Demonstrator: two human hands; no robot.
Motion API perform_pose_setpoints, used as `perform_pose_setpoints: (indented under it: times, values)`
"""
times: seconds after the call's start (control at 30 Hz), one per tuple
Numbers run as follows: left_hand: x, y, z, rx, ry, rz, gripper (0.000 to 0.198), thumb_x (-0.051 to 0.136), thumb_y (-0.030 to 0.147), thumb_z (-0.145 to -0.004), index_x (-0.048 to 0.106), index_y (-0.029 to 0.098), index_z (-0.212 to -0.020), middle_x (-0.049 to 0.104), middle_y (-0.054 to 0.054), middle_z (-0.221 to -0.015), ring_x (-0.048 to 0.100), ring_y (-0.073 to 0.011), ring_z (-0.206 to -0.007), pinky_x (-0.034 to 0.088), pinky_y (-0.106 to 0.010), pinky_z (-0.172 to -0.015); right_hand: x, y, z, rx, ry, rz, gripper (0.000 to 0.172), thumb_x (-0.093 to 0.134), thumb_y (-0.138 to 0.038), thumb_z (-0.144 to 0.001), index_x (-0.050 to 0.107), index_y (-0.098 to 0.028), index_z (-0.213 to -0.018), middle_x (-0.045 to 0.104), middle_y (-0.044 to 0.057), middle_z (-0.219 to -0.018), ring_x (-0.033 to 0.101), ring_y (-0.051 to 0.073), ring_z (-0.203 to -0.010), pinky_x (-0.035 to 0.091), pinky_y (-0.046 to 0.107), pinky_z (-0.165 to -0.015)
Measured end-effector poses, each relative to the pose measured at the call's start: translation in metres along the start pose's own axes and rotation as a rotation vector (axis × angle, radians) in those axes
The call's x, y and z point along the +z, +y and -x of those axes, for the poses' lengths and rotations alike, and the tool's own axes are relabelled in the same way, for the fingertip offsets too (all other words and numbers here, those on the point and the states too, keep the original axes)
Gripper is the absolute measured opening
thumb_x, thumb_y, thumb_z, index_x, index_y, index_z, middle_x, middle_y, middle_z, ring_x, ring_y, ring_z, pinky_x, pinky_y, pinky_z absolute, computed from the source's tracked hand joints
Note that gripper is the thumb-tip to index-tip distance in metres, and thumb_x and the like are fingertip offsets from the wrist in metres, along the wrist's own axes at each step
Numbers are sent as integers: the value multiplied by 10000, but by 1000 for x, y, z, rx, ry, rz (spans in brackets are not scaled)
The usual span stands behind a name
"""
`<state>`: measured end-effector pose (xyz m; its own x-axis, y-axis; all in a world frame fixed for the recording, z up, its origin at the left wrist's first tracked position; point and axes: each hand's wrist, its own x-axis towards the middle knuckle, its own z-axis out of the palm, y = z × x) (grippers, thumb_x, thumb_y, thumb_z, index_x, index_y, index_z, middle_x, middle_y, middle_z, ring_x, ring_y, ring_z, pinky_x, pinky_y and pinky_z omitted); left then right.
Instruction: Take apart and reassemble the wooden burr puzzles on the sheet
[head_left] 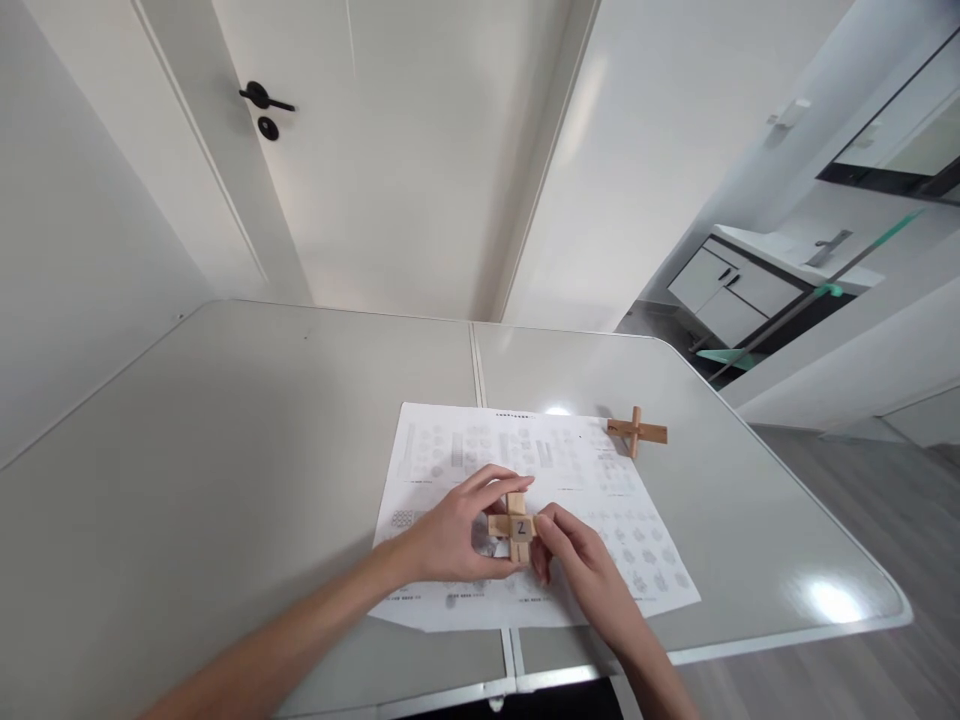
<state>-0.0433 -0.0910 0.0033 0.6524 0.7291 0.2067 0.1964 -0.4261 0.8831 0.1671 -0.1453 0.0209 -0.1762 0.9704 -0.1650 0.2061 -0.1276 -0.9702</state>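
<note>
Between my two hands is a wooden burr puzzle [520, 528], cross-shaped from above, with a "2" marked on the block facing me. My left hand [459, 528] grips it, fingers at its far end and thumb at its near end. On its right arm, my right hand [571, 555] pinches with thumb and fingers; the fingertips are partly hidden. Beneath both hands lies a white printed sheet [435, 470] with rows of small grey diagrams. At the sheet's upper right corner sit crossed wooden pieces [651, 433], a flat strip with a rounder stick across it.
The grey folding table [225, 450] has a seam down its middle and a metal edge. A white door [405, 150] with a black handle [259, 95] stands beyond it. At the right are a sink cabinet [739, 285] and a green-tipped pole [855, 262].
</note>
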Motion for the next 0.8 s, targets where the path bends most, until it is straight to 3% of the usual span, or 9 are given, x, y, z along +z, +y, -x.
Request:
perform_pose_setpoints:
  times: [0.13, 0.2, 0.3, 0.53, 0.8]
  values:
    - [1, 1, 0, -64, -20, 32, 976, 864, 357, -812, 317, 432, -1616, 461, -112, -1529, 685, -208, -1020, 668, -379, -812, -9, 9, 0, 50, 60, -79, 518, 511, -664, -1003, 550, -218, -743, 602, 0, -650, 576, 192, -622, 488, 311, -667]
    - [1, 1, -1, -98, -2, 72, 913, 828, 384, -848, 322, 429, -1607, 446, -119, -1532, 696, -166, -907, 671, -330, -707, -24, 17, -1, 71, 157, -36, 524, 524, -668, -991, 563, -216, -727, 607, 6, -651, 567, 195, -620, 472, 309, -652]
    - [1, -1, -2, -136, 61, 83, 668, 733, 394, -929, 437, 388, -1528, 475, -107, -1481, 704, -136, -849, 661, -307, -692, -59, 31, -5, 83, 332, 62, 528, 535, -684, -970, 586, -216, -729, 615, 3, -648, 570, 194, -619, 468, 305, -652]
    - [0, -6, -5, -148, 155, 14, 302, 605, 376, -1007, 597, 298, -1299, 571, -76, -1352, 688, -117, -796, 618, -284, -663, -141, 52, -23, 107, 542, 369, 578, 537, -713, -917, 619, -207, -649, 644, 42, -588, 585, 196, -565, 449, 304, -589]
    - [-1, -10, -7, -159, 212, -53, 182, 558, 362, -1030, 653, 258, -1145, 664, -53, -1198, 662, -117, -746, 586, -270, -634, -173, 70, -30, 237, 601, 460, 598, 516, -736, -901, 674, -198, -694, 733, 87, -661, 636, 223, -604, 483, 325, -621]
